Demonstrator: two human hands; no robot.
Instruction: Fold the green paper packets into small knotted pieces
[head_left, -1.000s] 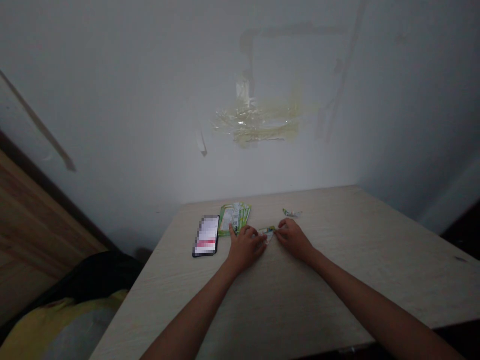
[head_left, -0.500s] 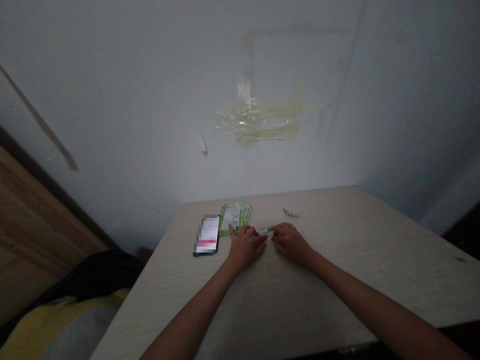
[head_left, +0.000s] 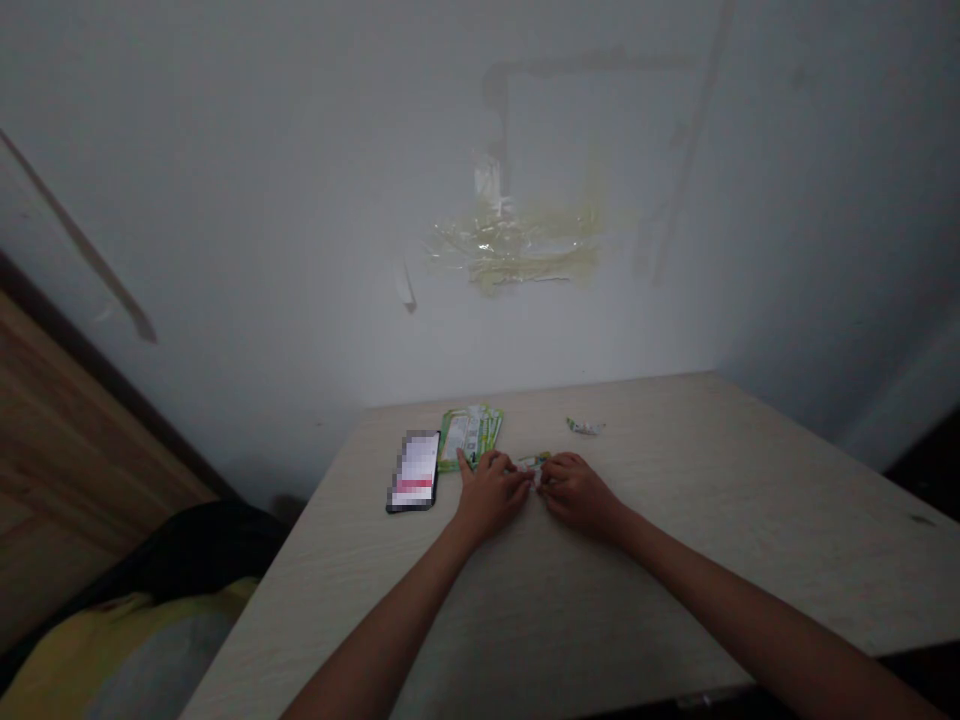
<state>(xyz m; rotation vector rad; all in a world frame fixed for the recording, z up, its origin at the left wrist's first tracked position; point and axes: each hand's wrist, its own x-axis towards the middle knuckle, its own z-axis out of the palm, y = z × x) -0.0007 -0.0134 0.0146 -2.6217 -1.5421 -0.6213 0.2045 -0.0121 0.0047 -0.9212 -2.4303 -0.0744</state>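
Green wrapper (head_left: 534, 461), between left hand (head_left: 493, 490) and right hand (head_left: 577, 490), held by both

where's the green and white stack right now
In the head view, the flat green-and-white stack lies on the pale table, just right of the black-edged phone and beyond the left hand.

Two bare forearms, left forearm (head_left: 405, 605) and right forearm (head_left: 720, 590), reach forward and slant inward. The left hand (head_left: 491, 493) and right hand (head_left: 579, 490) face palm-down, fingers bent, fingertips just beside each other (one left finger splays outward).
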